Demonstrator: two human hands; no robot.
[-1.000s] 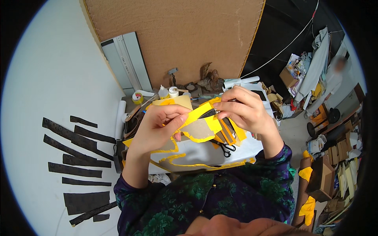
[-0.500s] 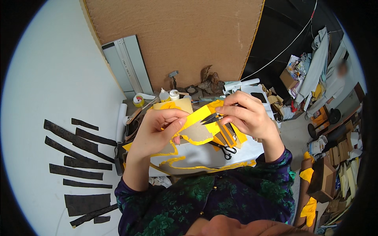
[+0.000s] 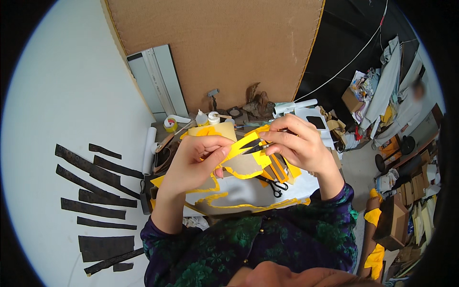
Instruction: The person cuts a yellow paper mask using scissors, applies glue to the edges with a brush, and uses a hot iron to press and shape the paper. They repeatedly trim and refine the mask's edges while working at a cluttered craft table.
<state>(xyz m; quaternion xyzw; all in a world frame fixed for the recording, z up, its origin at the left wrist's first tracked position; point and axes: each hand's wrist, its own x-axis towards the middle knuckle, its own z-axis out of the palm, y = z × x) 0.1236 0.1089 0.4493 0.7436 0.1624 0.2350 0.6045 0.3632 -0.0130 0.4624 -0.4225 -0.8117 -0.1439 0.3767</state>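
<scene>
The left hand is pinching a yellow-edged tan sheet, holding it up above the surface. The right hand is closing small dark snips on the sheet's yellow edge. Judging by the trimmed yellow strips lying below on the near surface, the cutting seems well underway, with yellow border left on the held piece.

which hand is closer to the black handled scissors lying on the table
Right. The right hand hangs just above and to the right of the black-handled scissors; the left hand is farther off, up to their left.
</scene>
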